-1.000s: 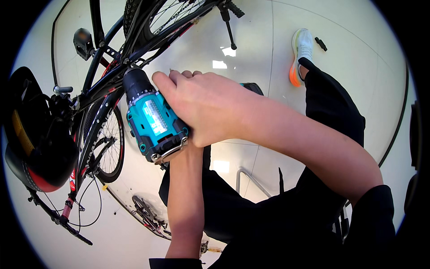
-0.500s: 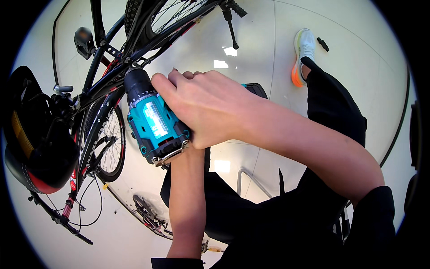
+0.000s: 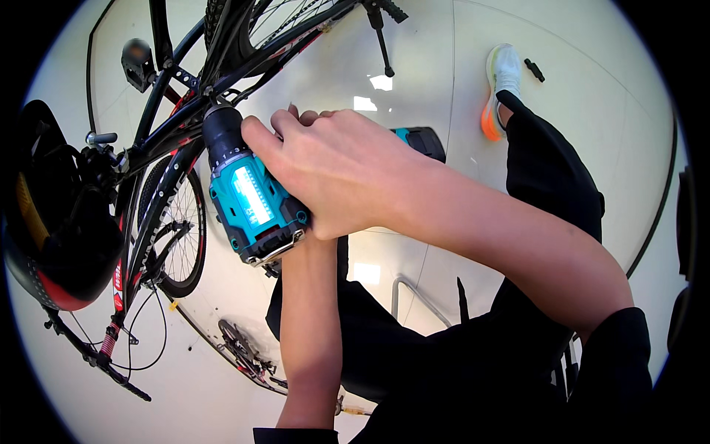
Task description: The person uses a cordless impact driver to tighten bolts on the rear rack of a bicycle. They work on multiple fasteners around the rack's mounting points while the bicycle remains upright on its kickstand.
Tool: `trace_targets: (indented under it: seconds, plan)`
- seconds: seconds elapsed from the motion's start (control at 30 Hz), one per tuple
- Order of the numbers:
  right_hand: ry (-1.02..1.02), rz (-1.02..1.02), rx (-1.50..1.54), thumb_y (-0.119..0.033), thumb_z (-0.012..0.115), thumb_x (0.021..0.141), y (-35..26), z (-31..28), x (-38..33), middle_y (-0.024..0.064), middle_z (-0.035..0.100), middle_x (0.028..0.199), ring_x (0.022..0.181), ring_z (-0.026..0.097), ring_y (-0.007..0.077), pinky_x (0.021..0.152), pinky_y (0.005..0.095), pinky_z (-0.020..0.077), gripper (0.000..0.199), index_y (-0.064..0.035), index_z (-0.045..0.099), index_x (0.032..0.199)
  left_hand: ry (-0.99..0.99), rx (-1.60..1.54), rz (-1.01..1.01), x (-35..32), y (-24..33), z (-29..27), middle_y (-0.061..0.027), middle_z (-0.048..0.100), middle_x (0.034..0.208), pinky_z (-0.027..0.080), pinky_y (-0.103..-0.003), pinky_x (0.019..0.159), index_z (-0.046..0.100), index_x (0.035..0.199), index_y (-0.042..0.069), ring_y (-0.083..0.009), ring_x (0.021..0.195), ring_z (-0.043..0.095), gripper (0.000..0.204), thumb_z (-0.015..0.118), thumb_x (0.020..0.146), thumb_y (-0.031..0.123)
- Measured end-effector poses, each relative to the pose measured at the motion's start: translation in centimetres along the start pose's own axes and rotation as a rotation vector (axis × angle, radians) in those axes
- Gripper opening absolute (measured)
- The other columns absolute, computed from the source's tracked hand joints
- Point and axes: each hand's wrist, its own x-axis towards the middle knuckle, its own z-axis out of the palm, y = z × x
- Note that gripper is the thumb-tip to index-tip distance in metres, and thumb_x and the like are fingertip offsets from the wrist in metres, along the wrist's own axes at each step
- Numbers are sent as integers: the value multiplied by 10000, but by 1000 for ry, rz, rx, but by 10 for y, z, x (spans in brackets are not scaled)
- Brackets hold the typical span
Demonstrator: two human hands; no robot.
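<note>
1. Head view, only one camera here. The main thing is a teal-and-black cordless drill (image 3: 248, 194), nose pressed up against the black bicycle frame (image 3: 174, 122), right around where the tubes meet near the top left.

2. The right hand (image 3: 344, 174) is draped over the back and top of the drill, fingers curled down around the body. So that grip is pressed snug on the drill, not spread.

3. The left hand (image 3: 307, 238) comes straight up from below and mostly vanishes behind the drill and the right hand. Looks like it's on the handle, but I honestly can't tell how its grip sits; the fingers are hidden.

4. Step in hand, my read: driving or loosening a fastener on the frame, bit already seated. The bit tip itself is too buried in the tubes to see.

5. Next move, as I'd judge it: keep the drill square to the fastener and push straight in line, since a tilted bit would probably slip and scar the paint.

6. Other stuff around: a spoked wheel (image 3: 174, 229) low on the left, a black-and-red saddle (image 3: 52, 229) at the far left, a white-and-orange shoe (image 3: 501, 85) on the pale glossy floor (image 3: 414, 66), and the person's black trousers (image 3: 547, 185).
</note>
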Motion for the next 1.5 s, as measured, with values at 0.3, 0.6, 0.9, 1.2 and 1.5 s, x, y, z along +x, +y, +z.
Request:
trace_targets:
  seconds: [0.3, 0.6, 0.9, 1.2, 1.5]
  plan:
    - [11, 28, 67, -120, 784, 525, -2, 2, -2, 207, 619, 823, 715, 670, 336, 633, 386, 550, 628, 80, 461, 1025, -18, -21, -7, -2, 2, -6, -134, 577, 871, 476, -362, 686, 531, 984, 0, -241, 693, 595, 454, 462, 938, 446]
    - [5, 49, 121, -63, 761, 511, -5, -14, -6, 153, 628, 665, 660, 660, 350, 593, 428, 516, 914, 52, 364, 1326, -59, -30, -18, 0, -1, -6, -131, 575, 858, 476, -360, 675, 531, 974, 0, -238, 678, 594, 449, 463, 938, 443]
    - [435, -180, -276, -169, 741, 639, 4, -2, 10, 60, 679, 738, 853, 631, 213, 843, 320, 434, 528, 17, 573, 1104, -114, -63, -61, 5, -5, -3, -128, 574, 845, 475, -359, 663, 531, 965, 1, -235, 662, 594, 445, 463, 938, 440]
    - [372, -96, 9, -26, 654, 628, -10, 7, -1, 148, 599, 768, 730, 604, 317, 684, 426, 490, 320, 13, 537, 924, -270, -347, -349, -15, -5, -9, -125, 572, 833, 475, -357, 652, 532, 955, 2, -232, 647, 593, 441, 463, 938, 437]
    - [507, 418, 315, -88, 553, 725, 33, -39, -26, 215, 635, 675, 671, 671, 344, 644, 415, 539, 198, 85, 586, 813, -270, -327, -510, -21, -29, 8, -90, 489, 696, 409, -336, 548, 495, 812, 30, -200, 503, 498, 414, 465, 938, 424]
